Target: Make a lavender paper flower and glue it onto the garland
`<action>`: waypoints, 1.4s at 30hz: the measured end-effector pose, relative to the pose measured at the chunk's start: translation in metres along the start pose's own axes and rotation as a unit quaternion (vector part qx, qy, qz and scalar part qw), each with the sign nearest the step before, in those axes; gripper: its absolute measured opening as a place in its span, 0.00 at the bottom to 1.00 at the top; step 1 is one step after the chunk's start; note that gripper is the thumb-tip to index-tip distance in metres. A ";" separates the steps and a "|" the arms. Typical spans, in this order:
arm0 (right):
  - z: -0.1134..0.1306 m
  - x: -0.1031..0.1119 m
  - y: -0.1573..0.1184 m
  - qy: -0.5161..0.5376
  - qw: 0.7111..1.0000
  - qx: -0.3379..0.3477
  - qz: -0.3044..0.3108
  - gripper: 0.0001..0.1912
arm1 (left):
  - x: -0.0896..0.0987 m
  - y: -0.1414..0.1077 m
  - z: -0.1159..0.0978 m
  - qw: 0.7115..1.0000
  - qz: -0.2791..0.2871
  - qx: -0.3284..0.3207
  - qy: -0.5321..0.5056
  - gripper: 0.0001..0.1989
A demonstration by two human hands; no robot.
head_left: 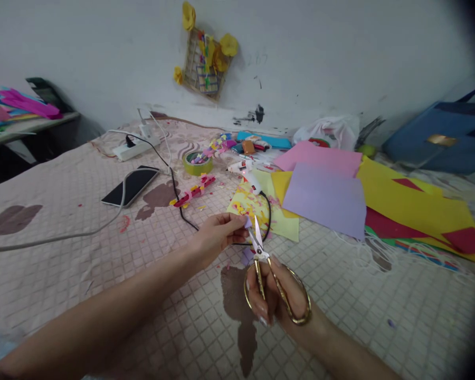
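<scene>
My left hand pinches a small purple paper piece between thumb and fingertips. Gold-handled scissors are in my right hand, with fingers through the loops. Their blades are apart and point up, right beside the purple piece. Another purple scrap lies on the cloth just below the blades. Beyond my hands, a pale yellow sheet carries many small red, pink and yellow paper bits. A white glue gun lies at the sheet's back edge, its black cable curving down behind the scissors.
Purple sheet, pink sheet and yellow sheets lie at right, near white string. A phone, tape roll, decorated red stick and power strip are at left. Blue bag stands back right.
</scene>
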State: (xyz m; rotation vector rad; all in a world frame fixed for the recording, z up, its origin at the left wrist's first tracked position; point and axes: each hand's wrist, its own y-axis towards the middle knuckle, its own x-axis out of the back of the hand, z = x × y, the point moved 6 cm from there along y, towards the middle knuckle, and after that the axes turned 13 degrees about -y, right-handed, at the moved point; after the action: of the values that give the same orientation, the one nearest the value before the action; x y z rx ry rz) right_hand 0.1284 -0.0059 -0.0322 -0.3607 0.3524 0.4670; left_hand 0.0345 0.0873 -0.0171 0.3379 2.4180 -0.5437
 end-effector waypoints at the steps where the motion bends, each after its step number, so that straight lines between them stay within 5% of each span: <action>1: 0.000 0.000 0.000 -0.002 1.000 0.002 -0.003 0.27 | -0.001 0.000 0.001 1.000 0.002 0.000 0.000 0.09; 14: -0.002 0.004 0.001 -0.008 1.000 0.003 -0.024 0.27 | 0.000 0.000 0.000 1.000 0.008 0.003 -0.002 0.11; 21: 0.002 0.005 0.000 -0.004 1.000 -0.003 -0.025 0.27 | -0.004 0.001 0.006 0.996 0.070 0.044 0.027 0.10; 42: -0.001 0.008 -0.003 -0.043 0.997 0.022 -0.054 0.23 | -0.003 0.005 0.008 0.993 0.109 0.020 0.046 0.10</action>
State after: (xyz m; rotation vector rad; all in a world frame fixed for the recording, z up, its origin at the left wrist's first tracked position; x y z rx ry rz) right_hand 0.1362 -0.0059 -0.0359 -0.3143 0.2572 0.3662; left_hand 0.0431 0.0876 -0.0224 0.6484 2.4198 -0.4867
